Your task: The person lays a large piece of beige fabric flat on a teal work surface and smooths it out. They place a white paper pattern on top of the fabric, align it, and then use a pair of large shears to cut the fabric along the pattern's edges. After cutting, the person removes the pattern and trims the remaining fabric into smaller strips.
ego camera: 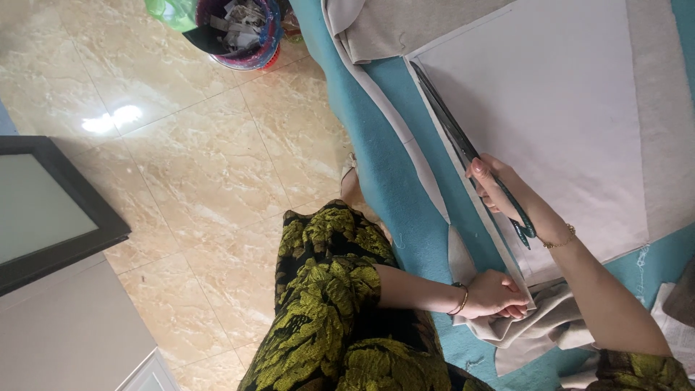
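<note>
Pale grey fabric (550, 101) is cut partway: your right hand (499, 190) grips long dark scissors (463, 145), your left hand (496, 295) pinches the trimmed edge; uncut length remains ahead.

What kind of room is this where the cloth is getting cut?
Probably a home sewing or tailoring corner. One hand runs long scissors along a pale pattern sheet on grey cloth, over a teal-covered table. A bin of scraps stands on the tiled floor.

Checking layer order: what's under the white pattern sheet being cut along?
Pale grey fabric shows past the white pattern sheet, on a teal table cover. Scissors in one hand cut along its edge. Anything directly beneath is hidden.
</note>
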